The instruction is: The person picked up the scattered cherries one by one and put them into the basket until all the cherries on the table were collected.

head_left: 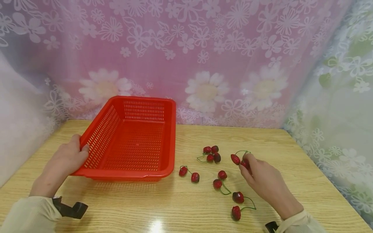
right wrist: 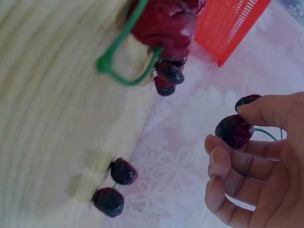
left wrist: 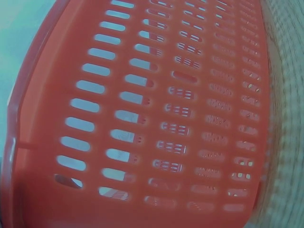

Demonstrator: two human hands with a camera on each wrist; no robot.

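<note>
At the left rim of a red plastic basket (head_left: 172, 145), my left hand (head_left: 65, 158) grips with the thumb inside the wall. The basket's slotted side (left wrist: 159, 114) fills most of the left wrist view; that hand does not show there. My right hand (head_left: 262, 176) pinches a pair of dark red cherries (right wrist: 235, 131) joined by a green stem, between thumb and fingertips. One held cherry (head_left: 235, 159) sticks out to the left of the fingers, and the other is partly covered by them. The held pair is raised over the table.
Several cherry pairs lie on the wooden table (head_left: 180, 207) between basket and right hand: a cluster (head_left: 210, 158) at the back, a pair (head_left: 195, 177) beside the basket, another (head_left: 217, 183) midway, and one (head_left: 236, 213) nearest me. A floral curtain (head_left: 204, 64) hangs behind.
</note>
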